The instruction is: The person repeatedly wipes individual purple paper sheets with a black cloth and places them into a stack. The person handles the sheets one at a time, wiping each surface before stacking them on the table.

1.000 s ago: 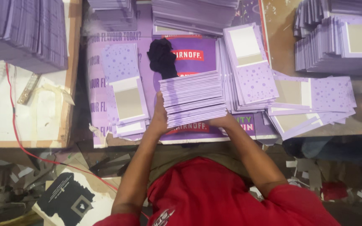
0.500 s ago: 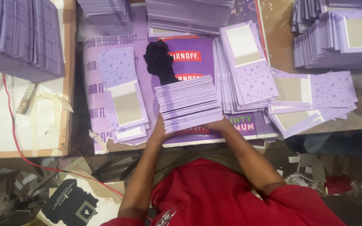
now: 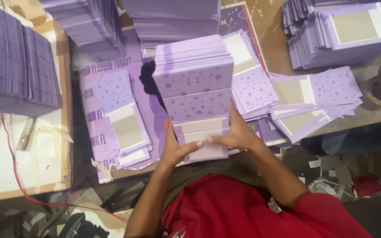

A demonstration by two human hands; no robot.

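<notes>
My left hand (image 3: pixel 175 150) and right hand (image 3: pixel 234 136) both clamp a thick stack of lilac spotted card sheets (image 3: pixel 195 88), lifted over the bench centre. Small pile of the same cards (image 3: pixel 126 128) at 9 o'clock. Fanned-out cards (image 3: pixel 314 101) at 3 o'clock. Tall purple stacks (image 3: pixel 84 22) at 11 o'clock.

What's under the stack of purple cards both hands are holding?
Under the stack of purple cards a purple poster and a black shape show; the left hand and right hand grip its near end; the rest is covered.
</notes>
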